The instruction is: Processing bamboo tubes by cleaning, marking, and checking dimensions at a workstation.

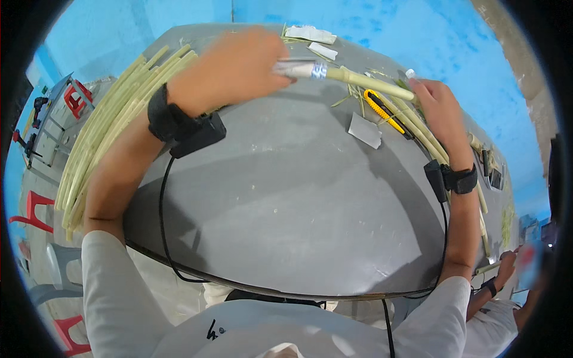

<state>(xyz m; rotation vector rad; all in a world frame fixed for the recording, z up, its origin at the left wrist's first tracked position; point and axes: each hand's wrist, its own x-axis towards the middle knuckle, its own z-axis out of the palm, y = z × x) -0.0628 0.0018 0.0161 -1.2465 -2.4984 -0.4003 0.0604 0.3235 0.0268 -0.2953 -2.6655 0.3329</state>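
Note:
A pale green, jointed cane stick (373,85) is held up slantwise above the far part of the table. White paper or film with a blue-patterned band (318,71) covers its left end. My left hand (239,68), smeared by motion, closes on that covered end. At the bare end, my right hand (439,104) grips with thumb and fingers. A small white bit (410,73) shows by the right fingertips; its kind is unclear. Beneath the stick lies a yellow and black utility knife (385,111), beside a grey-white paper scrap (364,130).
Many long cane sticks (113,128) are piled at the left; a few more (421,128) lie at the right. Paper scraps (310,34) and peelings rest on the grey table (280,209). Cables hang from both wrist straps. Another person's hand (506,265) shows at lower right. Red stools (39,212) stand left.

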